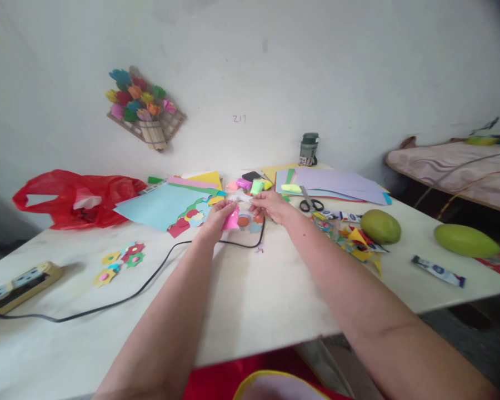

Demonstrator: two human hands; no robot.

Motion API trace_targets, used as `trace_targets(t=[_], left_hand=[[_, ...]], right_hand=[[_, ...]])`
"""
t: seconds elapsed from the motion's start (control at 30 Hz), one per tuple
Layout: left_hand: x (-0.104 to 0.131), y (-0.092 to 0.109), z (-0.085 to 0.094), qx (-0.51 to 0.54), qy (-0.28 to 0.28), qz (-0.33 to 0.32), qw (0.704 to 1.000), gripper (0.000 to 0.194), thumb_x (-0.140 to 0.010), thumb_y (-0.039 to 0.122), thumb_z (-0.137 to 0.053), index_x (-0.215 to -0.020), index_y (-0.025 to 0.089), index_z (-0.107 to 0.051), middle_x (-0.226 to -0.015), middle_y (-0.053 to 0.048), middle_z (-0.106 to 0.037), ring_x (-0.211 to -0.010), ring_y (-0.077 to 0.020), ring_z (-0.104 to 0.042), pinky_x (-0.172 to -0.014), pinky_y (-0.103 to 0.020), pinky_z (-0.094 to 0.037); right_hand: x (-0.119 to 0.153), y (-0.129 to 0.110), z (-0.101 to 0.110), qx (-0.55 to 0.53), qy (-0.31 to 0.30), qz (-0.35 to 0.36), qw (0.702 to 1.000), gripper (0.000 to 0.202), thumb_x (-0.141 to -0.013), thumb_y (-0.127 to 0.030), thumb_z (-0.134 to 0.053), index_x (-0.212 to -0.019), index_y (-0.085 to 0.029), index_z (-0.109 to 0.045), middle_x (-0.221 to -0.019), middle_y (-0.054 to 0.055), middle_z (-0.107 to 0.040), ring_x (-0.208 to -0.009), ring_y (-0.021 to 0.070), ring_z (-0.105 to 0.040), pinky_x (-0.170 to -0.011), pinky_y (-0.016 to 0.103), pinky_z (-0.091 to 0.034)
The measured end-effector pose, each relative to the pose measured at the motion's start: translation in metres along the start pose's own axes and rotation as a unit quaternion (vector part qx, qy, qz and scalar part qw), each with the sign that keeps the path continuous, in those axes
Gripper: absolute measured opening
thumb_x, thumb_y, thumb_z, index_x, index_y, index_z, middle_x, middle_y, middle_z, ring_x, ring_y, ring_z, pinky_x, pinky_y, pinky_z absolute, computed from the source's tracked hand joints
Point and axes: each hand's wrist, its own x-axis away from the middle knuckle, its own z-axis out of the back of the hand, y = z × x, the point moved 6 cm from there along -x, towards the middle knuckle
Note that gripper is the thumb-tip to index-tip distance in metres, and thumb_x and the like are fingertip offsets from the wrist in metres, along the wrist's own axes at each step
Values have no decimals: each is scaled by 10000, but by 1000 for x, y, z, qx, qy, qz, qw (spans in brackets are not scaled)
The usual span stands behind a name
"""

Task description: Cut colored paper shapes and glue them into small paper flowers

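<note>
My left hand (220,215) is closed on a small bright pink packet (232,219), pinched between thumb and fingers. Close beside it, my right hand (270,206) has its fingertips pressed together near a whitish, see-through wrapper (242,198); what they hold is too blurred to make out. Just beyond both hands lie soft-looking packets in several colours, among them a green packet (257,187) and a purple packet (244,183). Left of my left hand, cut paper shapes (191,215) rest on a light blue sheet (152,205).
Black scissors (311,204), paper scraps (358,244), two green fruits, one a round fruit (380,226), and a tube (438,271) lie to the right. A black cable (150,280) runs from a power strip (23,286) towards my hands. Paper flowers (104,276) and a red bag (108,189) sit left.
</note>
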Motion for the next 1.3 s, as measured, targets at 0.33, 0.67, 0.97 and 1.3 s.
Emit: trace_targets(t=[0.33, 0.67, 0.97, 1.3], left_hand=[[-2, -1, 0, 70, 33, 15, 997, 287, -544, 295, -728, -700, 146, -538, -602, 24, -529, -522, -75, -490, -490, -185, -378], [1, 4, -1, 92, 41, 4, 995, 268, -550, 292, -709, -699, 148, -541, -599, 34, -510, -521, -74, -475, -500, -197, -374], [-2, 2, 0, 81, 34, -7, 996, 242, -561, 273, -690, -697, 148, -533, -602, 36, -500, -522, -69, -463, -495, -192, -356], [0, 4, -4, 90, 23, -21, 995, 372, -588, 284, -713, -893, 159, -541, -746, 3, -582, -634, -95, -543, -583, -209, -429]], right_hand=[[7, -6, -5, -56, -70, -8, 996, 224, -835, 17, -386, -998, -120, -454, -677, 80, -681, -521, 126, -622, -509, 245, -518], [4, -3, 0, -35, -33, -26, 998, 213, -873, -281, -494, -751, -109, -519, -515, 27, -610, -354, 69, -501, -339, 160, -405], [5, -4, 3, -42, -7, -20, 999, 192, -860, -271, -518, -757, -111, -536, -530, 33, -615, -397, 71, -519, -383, 162, -425], [1, -1, 1, -109, -32, -77, 991, 154, -789, -58, -402, -791, -98, -551, -506, -23, -458, -335, 35, -303, -272, 144, -156]])
